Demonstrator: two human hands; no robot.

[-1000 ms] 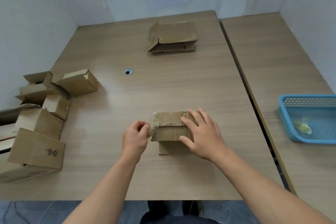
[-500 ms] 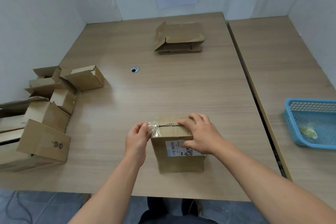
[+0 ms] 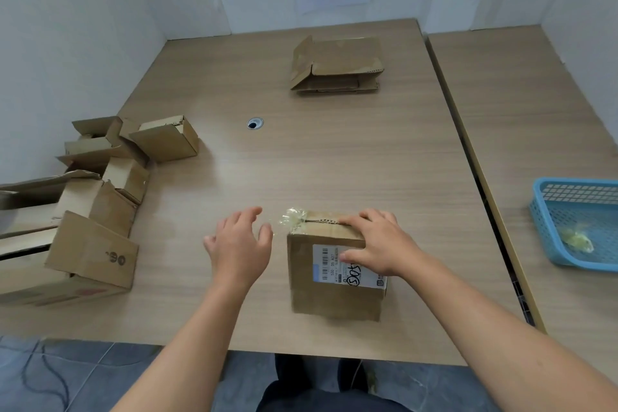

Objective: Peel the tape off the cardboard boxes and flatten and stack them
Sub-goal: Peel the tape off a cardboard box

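left hand [image 3: 239, 244]: mine, over the worktop [image 3: 334, 160] just left of the taped box [image 3: 321, 294], fingers spread apart, gripping nothing
right hand [image 3: 378, 244]: mine, clamped on the taped box, fingers bent over its top front edge, thumb on the front face
taped box: upright near the front edge of the worktop, flaps closed, contents hidden
shipping label [image 3: 329, 261]: white, on the box front, barcode plus black marker scrawl, partly under my thumb
tape [image 3: 294, 218]: clear, crumpled wad lifted at the box's top left corner, rest running along the top seam; possibly a thin strand toward my left thumb, too faint to tell
flattened stack [image 3: 337, 65]: folded boxes piled at the far side of the worktop, one flap sticking up at left
box pile [image 3: 100, 197]: unflattened boxes at the left edge, several with flaps open, insides mostly hidden
basket [image 3: 575, 181]: blue mesh, on the side worktop [image 3: 521, 110] at right, well apart from the box
basket contents: one yellowish clear wad [image 3: 577, 239], looks like balled tape
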